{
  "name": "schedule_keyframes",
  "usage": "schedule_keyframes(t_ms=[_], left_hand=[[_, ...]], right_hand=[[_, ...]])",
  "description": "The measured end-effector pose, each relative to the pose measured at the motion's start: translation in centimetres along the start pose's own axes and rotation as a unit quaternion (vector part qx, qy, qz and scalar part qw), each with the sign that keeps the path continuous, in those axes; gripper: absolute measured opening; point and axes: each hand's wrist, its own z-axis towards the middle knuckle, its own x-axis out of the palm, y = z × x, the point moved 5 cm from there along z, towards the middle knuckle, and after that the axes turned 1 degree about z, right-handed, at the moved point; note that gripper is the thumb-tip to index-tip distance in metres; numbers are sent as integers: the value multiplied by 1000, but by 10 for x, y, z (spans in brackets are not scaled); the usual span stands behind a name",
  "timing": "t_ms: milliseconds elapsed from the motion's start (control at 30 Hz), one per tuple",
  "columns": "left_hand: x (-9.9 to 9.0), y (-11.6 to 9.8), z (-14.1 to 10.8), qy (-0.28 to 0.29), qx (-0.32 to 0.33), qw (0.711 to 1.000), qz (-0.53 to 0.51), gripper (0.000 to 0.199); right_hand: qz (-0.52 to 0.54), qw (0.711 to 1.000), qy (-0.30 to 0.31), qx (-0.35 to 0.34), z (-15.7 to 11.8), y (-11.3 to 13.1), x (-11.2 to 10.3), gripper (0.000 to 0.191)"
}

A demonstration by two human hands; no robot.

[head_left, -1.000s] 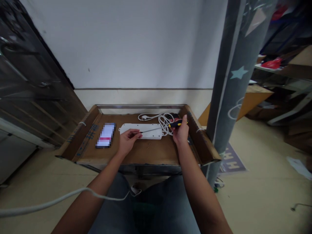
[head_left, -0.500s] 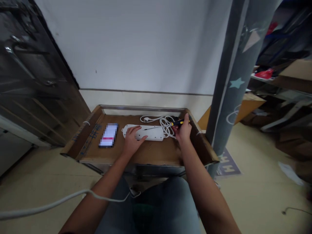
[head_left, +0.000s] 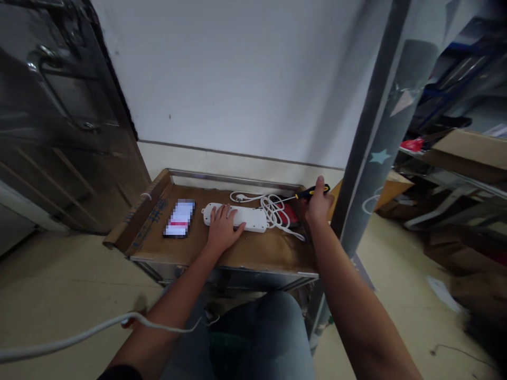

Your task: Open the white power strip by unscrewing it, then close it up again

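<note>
A white power strip (head_left: 256, 219) lies face down on the cardboard-lined tray, screw holes showing along its back. My left hand (head_left: 222, 226) rests flat across its left half, fingers spread. Raised to the right, my right hand (head_left: 319, 205) is closed around the black and yellow handle of a screwdriver (head_left: 303, 194). Its thin shaft slants down left over the coiled white cord (head_left: 273, 210) toward the strip's right end; I cannot tell whether the tip touches it. Tiny screw-like bits (head_left: 246, 238) lie in front of the strip.
A phone (head_left: 180, 218) with a lit, blurred screen lies left on the cardboard tray (head_left: 158, 250). Something red (head_left: 288, 214) sits under the cord. A grey post (head_left: 362, 174) stands close to my right arm. A white cable (head_left: 79, 338) crosses at lower left.
My right hand has drawn the screwdriver up and right, its tip going from mid-strip toward the right end. My left hand has flattened onto the strip. The camera view has shifted.
</note>
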Motion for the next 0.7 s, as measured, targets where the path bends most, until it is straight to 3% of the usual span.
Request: schedule_keyframes(t_ms=[467,700], left_hand=[[-2,-2,0,11,-7,1000,-2,52],[-4,-2,1,17,-10,1000,-5,53]], right_hand=[[-39,999,2,-17,0,-9,-1,61],[-57,996,36,-62,-6,3,4,60]])
